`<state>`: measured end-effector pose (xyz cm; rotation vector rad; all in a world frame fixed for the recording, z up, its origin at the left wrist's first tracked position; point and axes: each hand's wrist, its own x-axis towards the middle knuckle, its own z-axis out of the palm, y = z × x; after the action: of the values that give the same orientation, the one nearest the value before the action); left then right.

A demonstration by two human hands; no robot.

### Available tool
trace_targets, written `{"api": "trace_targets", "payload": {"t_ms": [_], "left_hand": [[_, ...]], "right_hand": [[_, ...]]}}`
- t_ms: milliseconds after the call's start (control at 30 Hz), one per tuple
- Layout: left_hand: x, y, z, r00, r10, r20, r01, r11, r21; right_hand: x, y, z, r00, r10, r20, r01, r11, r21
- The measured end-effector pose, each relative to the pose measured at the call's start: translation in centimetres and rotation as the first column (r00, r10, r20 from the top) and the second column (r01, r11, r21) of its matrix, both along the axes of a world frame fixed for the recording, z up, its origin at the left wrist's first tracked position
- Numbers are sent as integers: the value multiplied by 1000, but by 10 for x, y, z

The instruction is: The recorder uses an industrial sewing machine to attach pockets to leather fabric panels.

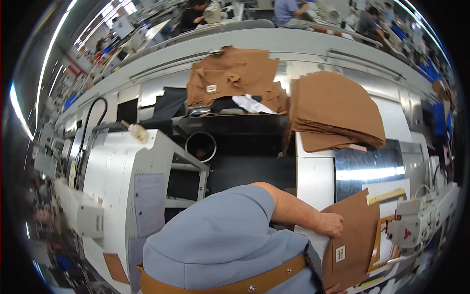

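Note:
My left hand (330, 224) is closed on the left edge of a flat brown fabric panel (356, 230), its fingers curled at the edge. A small white label (340, 253) with dark print lies on the panel. At the lower rim of the picture, my right hand (336, 289) touches the panel's near edge. Most of that hand is cut off, so its grip cannot be made out. The panel lies beside a white sewing machine (409, 223) at the right. An amber-edged template (381, 245) lies between the panel and the machine.
A thick stack of brown panels (335, 108) sits at the back right. Crumpled brown pieces (232, 73) lie at the back middle. Left of me stands a white machine table (110, 164) with a small bottle (138, 133) on it. A round bin (201, 146) is beneath. People work beyond the partition.

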<state>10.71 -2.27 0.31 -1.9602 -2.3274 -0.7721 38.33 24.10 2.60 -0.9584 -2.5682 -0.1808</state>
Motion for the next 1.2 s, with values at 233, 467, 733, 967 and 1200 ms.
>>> {"api": "trace_targets", "payload": {"t_ms": [233,467,733,967,1200], "left_hand": [[33,-4,27,981,152,-124,-160,985,-62],[36,17,-6,883,212,-419,-294,945,-140],[35,17,-2,880,192,-435,-262,959,-107],[34,27,34,940,55,-336,-128,971,-201],[17,16,16,975,105,-198,-79,987,139]], "right_hand": [[-2,90,-74,999,-22,-39,26,994,110],[-5,77,-62,998,40,-38,-36,993,110],[-4,88,-67,964,250,-94,-260,959,-112],[-9,42,-32,941,2,-337,-142,909,-391],[-4,21,-7,894,-22,-448,-301,712,-635]]}}
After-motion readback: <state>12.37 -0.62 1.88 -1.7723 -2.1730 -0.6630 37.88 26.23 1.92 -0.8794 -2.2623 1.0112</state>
